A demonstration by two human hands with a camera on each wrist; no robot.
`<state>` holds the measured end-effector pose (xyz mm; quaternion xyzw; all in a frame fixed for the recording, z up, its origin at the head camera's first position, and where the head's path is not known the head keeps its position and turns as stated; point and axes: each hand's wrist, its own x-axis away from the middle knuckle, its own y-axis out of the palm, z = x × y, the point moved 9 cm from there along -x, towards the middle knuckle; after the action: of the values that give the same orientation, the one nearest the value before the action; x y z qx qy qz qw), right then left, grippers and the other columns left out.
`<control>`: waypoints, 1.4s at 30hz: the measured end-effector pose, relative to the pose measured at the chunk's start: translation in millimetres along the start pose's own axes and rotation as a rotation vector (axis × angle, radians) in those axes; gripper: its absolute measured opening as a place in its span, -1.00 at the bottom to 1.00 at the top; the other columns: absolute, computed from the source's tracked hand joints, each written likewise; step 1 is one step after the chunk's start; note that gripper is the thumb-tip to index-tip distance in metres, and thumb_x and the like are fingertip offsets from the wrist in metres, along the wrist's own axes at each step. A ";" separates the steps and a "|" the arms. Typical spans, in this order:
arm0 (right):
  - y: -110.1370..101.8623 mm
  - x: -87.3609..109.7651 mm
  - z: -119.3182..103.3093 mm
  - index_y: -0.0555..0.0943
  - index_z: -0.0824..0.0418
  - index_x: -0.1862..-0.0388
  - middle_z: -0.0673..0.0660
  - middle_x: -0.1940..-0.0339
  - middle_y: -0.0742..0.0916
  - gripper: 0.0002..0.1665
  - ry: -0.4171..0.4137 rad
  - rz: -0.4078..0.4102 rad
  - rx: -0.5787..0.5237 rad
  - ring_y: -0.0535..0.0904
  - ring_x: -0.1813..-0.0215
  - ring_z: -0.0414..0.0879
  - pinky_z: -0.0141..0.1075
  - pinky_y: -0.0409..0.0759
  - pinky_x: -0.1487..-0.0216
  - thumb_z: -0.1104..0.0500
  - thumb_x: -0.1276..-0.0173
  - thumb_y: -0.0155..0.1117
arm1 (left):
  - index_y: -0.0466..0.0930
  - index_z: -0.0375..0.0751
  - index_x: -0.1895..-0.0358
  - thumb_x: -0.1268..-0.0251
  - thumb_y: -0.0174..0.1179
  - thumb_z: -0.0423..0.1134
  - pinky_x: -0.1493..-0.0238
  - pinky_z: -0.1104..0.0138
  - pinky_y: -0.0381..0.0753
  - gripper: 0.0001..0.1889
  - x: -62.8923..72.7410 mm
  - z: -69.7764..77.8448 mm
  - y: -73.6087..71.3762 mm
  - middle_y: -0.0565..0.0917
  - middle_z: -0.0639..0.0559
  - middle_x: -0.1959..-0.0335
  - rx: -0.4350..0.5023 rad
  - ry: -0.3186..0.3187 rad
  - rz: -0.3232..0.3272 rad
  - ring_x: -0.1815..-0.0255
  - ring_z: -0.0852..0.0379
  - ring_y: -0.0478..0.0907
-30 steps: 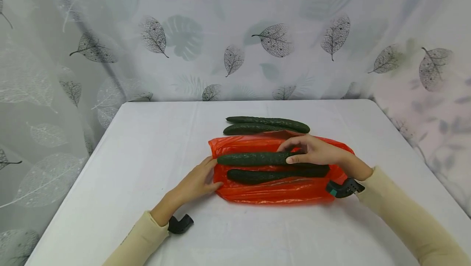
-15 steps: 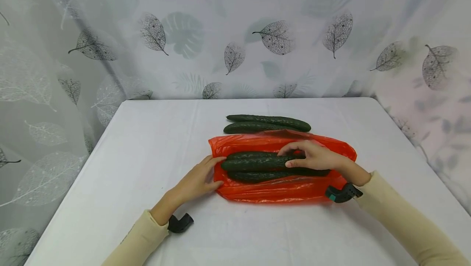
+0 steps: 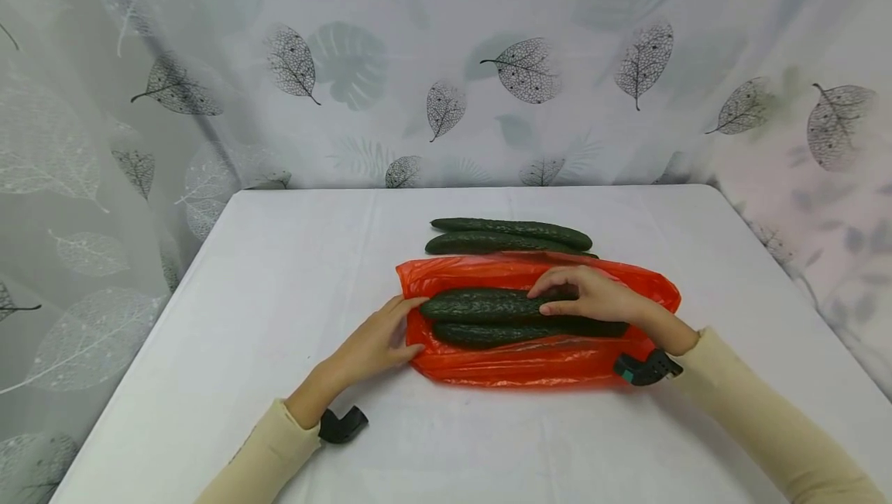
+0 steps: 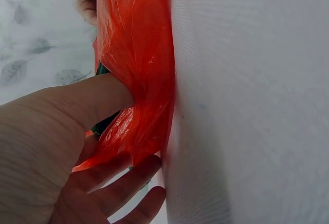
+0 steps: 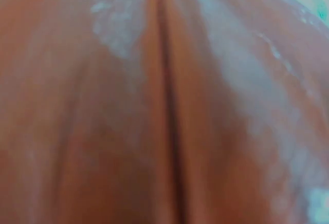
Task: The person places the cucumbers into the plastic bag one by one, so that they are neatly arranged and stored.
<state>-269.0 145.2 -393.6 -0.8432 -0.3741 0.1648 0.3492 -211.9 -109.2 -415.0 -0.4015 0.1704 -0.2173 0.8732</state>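
A dark green cucumber (image 3: 481,305) lies on the crinkled red plastic bag (image 3: 523,372) in the head view, my right hand (image 3: 595,299) gripping it near its right part with thumb and curled fingers. Just in front lies another cucumber (image 3: 481,335). My left hand (image 3: 372,341) is at the bag's left end, thumb and fingers spread apart there. In the left wrist view its thumb (image 4: 103,98) presses into the red film, while the other fingers (image 4: 118,196) extend loosely below. Blurred reddish folds fill the right wrist view.
Behind the bag, two more cucumbers lie side by side, a rear one (image 3: 516,231) and a nearer one (image 3: 495,242). All rest on a white-covered table (image 3: 313,256). A leaf-patterned curtain (image 3: 516,70) hangs along the back and sides.
The right hand has drawn the held cucumber slightly right and toward the front cucumber, settling it lower on the bag. The left hand has stayed in place.
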 end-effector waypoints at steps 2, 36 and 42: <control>0.4 0.5 0.4 0.68 0.15 -0.01 0.05 0.02 0.70 -0.69 0.000 -0.003 -0.023 0.59 -0.02 -0.09 -0.26 0.62 -0.02 0.10 -0.31 0.36 | 0.29 -0.28 -0.38 -0.15 0.39 -0.28 -0.30 0.04 0.42 -0.28 0.1 -0.6 0.5 0.43 -0.15 -0.27 0.000 0.000 0.001 -0.24 -0.07 0.42; -9.6 3.0 -34.3 0.59 0.23 -0.11 0.11 -0.14 0.60 -0.71 -0.125 -0.196 -0.122 0.49 -0.18 -0.17 -0.20 0.52 -0.19 0.24 -0.45 0.18 | 0.27 -0.23 -0.40 -0.17 0.39 -0.25 -0.16 0.08 0.51 -0.27 1.4 -2.1 1.0 0.43 -0.12 -0.25 -0.012 -0.001 0.002 -0.05 0.02 0.44; -25.5 -0.1 -40.9 0.61 0.16 -0.09 0.14 -0.13 0.61 -0.73 -0.105 -0.163 -0.133 0.48 -0.18 -0.17 -0.20 0.52 -0.18 0.27 -0.44 0.18 | 0.27 -0.22 -0.40 -0.17 0.39 -0.25 -0.12 0.11 0.53 -0.26 1.2 -2.3 1.1 0.44 -0.11 -0.24 -0.017 -0.005 -0.006 -0.01 0.04 0.44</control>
<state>-260.1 138.3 -346.8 -0.8214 -0.4693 0.1548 0.2846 -211.7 -110.6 -417.4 -0.4100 0.1690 -0.2175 0.8695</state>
